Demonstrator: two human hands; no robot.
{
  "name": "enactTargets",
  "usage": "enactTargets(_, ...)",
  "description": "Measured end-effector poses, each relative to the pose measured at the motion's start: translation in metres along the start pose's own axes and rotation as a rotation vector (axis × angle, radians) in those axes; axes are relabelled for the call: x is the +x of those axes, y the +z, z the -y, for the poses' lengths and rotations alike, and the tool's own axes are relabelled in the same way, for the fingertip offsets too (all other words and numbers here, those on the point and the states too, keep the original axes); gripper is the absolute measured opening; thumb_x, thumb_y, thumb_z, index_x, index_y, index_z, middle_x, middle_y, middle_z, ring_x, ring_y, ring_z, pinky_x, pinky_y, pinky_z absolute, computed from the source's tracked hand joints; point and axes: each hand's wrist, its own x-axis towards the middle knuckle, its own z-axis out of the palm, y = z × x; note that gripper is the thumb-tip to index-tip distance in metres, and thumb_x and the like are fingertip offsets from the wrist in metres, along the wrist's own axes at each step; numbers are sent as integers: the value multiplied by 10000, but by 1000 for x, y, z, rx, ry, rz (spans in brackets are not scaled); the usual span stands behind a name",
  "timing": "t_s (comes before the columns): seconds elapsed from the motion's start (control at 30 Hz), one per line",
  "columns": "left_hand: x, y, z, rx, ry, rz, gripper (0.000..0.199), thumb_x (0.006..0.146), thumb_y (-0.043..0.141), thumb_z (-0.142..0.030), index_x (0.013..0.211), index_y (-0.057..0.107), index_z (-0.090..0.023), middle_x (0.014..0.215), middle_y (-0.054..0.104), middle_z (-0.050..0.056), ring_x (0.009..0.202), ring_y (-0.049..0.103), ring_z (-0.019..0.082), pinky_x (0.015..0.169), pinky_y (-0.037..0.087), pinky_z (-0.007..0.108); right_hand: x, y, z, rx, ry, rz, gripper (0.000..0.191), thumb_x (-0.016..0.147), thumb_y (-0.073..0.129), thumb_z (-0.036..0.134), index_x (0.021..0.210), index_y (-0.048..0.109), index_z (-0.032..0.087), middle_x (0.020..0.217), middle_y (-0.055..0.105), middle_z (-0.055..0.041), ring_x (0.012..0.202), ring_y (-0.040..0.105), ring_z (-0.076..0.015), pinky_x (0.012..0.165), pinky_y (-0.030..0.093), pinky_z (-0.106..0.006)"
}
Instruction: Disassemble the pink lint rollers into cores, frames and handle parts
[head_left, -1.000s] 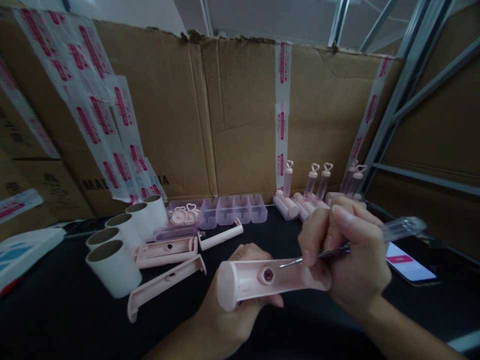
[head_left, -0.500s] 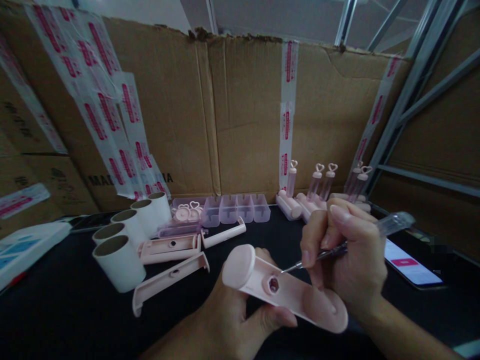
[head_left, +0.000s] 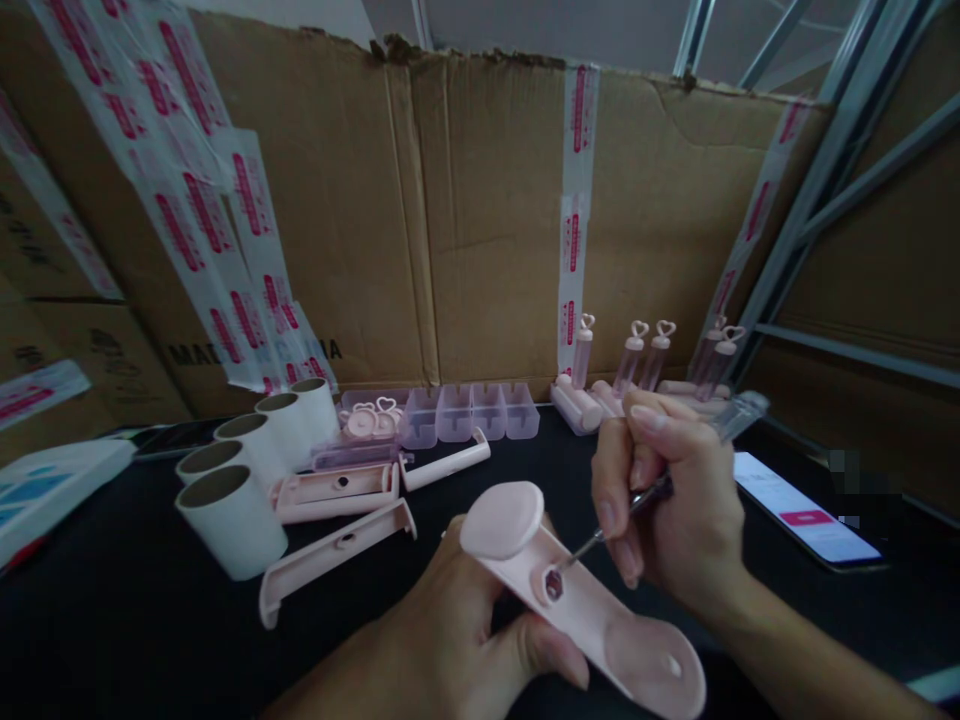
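Observation:
A long pink plastic piece [head_left: 592, 620] with rounded ends and a small hexagonal hole lies tilted in my left hand [head_left: 465, 620], whose fingers wrap round it from below with the thumb along its near edge. My right hand [head_left: 675, 490] pinches a thin screwdriver [head_left: 649, 495] with a clear handle. The metal tip touches or nearly touches the rim of the hole; exact contact is hard to tell.
White tubes [head_left: 234, 525] stand at the left beside pink frame parts [head_left: 337, 560]. Behind are a purple divided tray [head_left: 457, 420] and a cardboard wall [head_left: 495, 230]. Heart-topped tubes [head_left: 630, 365] stand at the back right; a lit phone [head_left: 810, 515] lies at the right.
The pink piece has tilted more steeply, its near end lower. My right hand has shifted left with the screwdriver, whose handle now leans more upright. The view has moved slightly.

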Motion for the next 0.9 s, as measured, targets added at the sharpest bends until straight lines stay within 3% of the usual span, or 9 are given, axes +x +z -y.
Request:
enactTargets(0.27,3,1,-5,-126,-34,56,377,943,632,-518,730,583,-211,685,614,-5,560,548,128,565,459,259,-3,4,-4,104,14,-51,367,894,516,258,531,479,218,381,554,22,168,370,-92,179,217,-165)
enactTargets(0.47,0,8,1,-212,-61,-1,474,893,624,-640,738,539,-201,736,585,22,669,564,159,610,464,272,-7,5,-5,158,-41,-85,357,906,528,269,555,490,216,401,572,33,185,370,-83,186,206,-153)
enactTargets(0.63,0,13,8,-287,-31,-44,493,911,628,-615,720,515,-175,782,559,14,701,542,129,656,429,244,-8,9,-4,118,-130,-131,358,902,519,286,552,484,220,395,560,32,184,362,-84,191,202,-164)
enactTargets(0.8,3,12,-2,-259,-95,-50,521,885,619,-666,732,536,-174,725,520,-11,702,541,130,681,431,244,-9,8,-1,64,-148,-143,368,903,517,288,542,488,220,386,559,21,195,367,-88,205,200,-175)
enactTargets(0.9,3,9,-5,-250,-101,-26,481,894,652,-610,724,540,-174,710,519,-23,660,518,111,659,425,225,-9,7,-2,81,-118,-122,365,904,513,277,544,485,220,387,557,27,190,351,-84,197,208,-171)
